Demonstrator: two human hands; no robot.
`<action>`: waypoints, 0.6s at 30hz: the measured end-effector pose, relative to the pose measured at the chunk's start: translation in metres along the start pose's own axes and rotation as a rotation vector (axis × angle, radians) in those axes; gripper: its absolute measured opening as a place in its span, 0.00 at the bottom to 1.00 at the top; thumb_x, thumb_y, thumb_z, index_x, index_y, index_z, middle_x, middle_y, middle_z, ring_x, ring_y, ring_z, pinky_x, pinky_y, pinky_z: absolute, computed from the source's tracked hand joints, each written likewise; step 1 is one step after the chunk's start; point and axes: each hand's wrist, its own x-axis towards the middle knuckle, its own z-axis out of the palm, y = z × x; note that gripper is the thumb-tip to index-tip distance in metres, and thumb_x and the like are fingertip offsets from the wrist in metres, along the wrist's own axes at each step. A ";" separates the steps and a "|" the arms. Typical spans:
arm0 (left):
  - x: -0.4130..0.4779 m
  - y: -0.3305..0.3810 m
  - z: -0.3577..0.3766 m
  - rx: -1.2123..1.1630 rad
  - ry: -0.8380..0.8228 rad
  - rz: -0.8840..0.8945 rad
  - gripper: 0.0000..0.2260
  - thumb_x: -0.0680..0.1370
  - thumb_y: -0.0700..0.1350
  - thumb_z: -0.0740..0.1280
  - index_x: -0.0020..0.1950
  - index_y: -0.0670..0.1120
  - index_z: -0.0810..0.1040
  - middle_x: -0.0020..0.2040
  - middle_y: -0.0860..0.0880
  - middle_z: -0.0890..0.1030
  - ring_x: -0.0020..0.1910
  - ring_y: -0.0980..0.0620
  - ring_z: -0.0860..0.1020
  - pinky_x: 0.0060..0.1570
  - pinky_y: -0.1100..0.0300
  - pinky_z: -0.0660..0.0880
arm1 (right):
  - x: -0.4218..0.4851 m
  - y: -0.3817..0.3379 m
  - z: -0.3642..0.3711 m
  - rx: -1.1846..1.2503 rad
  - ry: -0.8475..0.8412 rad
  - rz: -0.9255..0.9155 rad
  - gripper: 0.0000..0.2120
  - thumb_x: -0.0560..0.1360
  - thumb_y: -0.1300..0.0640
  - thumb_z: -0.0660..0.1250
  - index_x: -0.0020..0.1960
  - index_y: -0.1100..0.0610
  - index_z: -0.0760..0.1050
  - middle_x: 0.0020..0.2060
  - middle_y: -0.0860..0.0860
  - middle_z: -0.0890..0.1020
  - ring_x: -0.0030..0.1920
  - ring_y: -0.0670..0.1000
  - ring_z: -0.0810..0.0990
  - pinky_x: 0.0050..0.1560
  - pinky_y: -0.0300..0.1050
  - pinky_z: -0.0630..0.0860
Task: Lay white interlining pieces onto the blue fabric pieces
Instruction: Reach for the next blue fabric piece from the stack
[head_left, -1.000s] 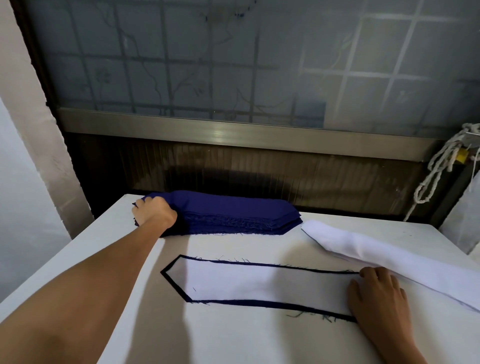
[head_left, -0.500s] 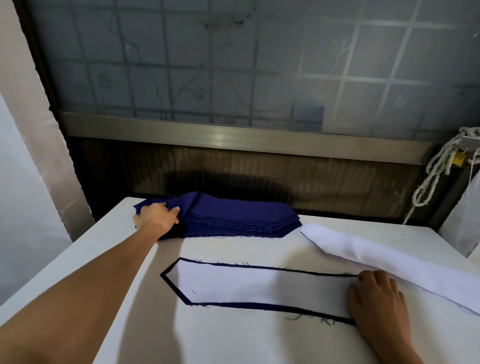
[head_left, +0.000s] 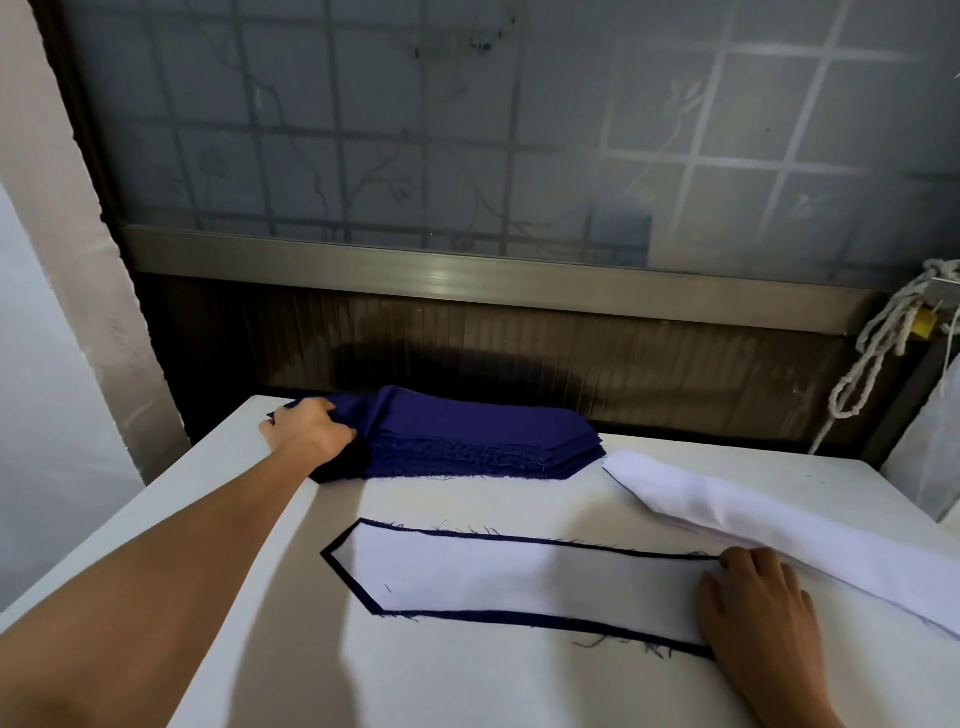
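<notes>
A stack of blue fabric pieces (head_left: 478, 441) lies at the far edge of the white table (head_left: 467, 686). My left hand (head_left: 306, 428) grips the left end of the top blue piece and has it lifted and folded up. In the middle of the table a white interlining piece (head_left: 519, 577) lies on a blue fabric piece (head_left: 343, 566), whose dark edge shows all around. My right hand (head_left: 753, 608) rests flat on the right end of that pair. A pile of white interlining pieces (head_left: 769, 525) runs along the right side.
A dark panel and a frosted window stand right behind the table. A white rope (head_left: 878, 348) hangs at the far right next to a white bag (head_left: 930, 441). A pale wall stands on the left.
My left hand has pinched the left end of the top blue piece and raised it off the stack. My right hand has stayed on the laid pair.
</notes>
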 end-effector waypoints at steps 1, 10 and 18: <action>-0.004 0.000 0.000 -0.040 0.050 0.018 0.21 0.75 0.55 0.73 0.66 0.52 0.77 0.59 0.44 0.81 0.63 0.41 0.74 0.60 0.51 0.67 | 0.000 0.000 0.000 0.002 0.001 0.000 0.08 0.72 0.57 0.69 0.48 0.61 0.76 0.47 0.60 0.76 0.51 0.63 0.74 0.48 0.54 0.71; -0.029 0.005 -0.003 -0.769 0.016 0.029 0.20 0.75 0.41 0.74 0.66 0.47 0.77 0.56 0.47 0.81 0.56 0.43 0.79 0.56 0.47 0.78 | -0.001 0.002 0.001 -0.005 0.013 -0.010 0.09 0.72 0.57 0.68 0.50 0.62 0.76 0.48 0.60 0.76 0.51 0.63 0.74 0.48 0.53 0.71; -0.093 0.008 -0.006 -0.962 0.045 0.177 0.06 0.75 0.42 0.74 0.44 0.52 0.80 0.40 0.51 0.83 0.41 0.52 0.80 0.42 0.59 0.75 | -0.003 0.004 0.004 0.002 0.086 -0.057 0.09 0.69 0.60 0.72 0.47 0.62 0.77 0.45 0.61 0.77 0.48 0.64 0.76 0.46 0.55 0.71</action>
